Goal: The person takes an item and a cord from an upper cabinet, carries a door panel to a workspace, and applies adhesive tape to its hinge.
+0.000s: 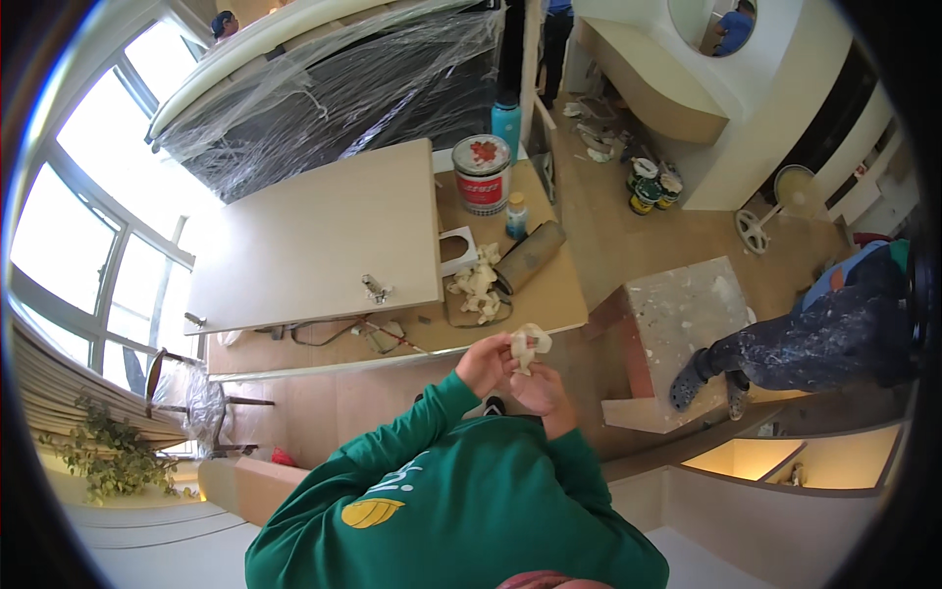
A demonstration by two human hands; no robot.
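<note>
Above the wooden floor, just off the table's near edge, my left hand (485, 365) pinches a crumpled cream-coloured strip, perhaps tape or paper (531, 342). My right hand (543, 392) is closed at the strip's lower end, close beside the left fingertips. Similar crumpled cream scraps (478, 287) lie in a heap on the wooden table (549, 304). Beside the heap are a brown cylindrical case (531, 257), a small bottle with an orange cap (516, 218) and a white plate with a round cutout (457, 251).
A large beige panel (324, 236) with metal hinges covers the table's left part. Behind stand a red-labelled paint can (482, 177) and a blue bottle (506, 128). At right, a person in paint-spattered trousers (805, 344) stands on a spattered platform (677, 324). A plastic-wrapped chair (204, 402) is at left.
</note>
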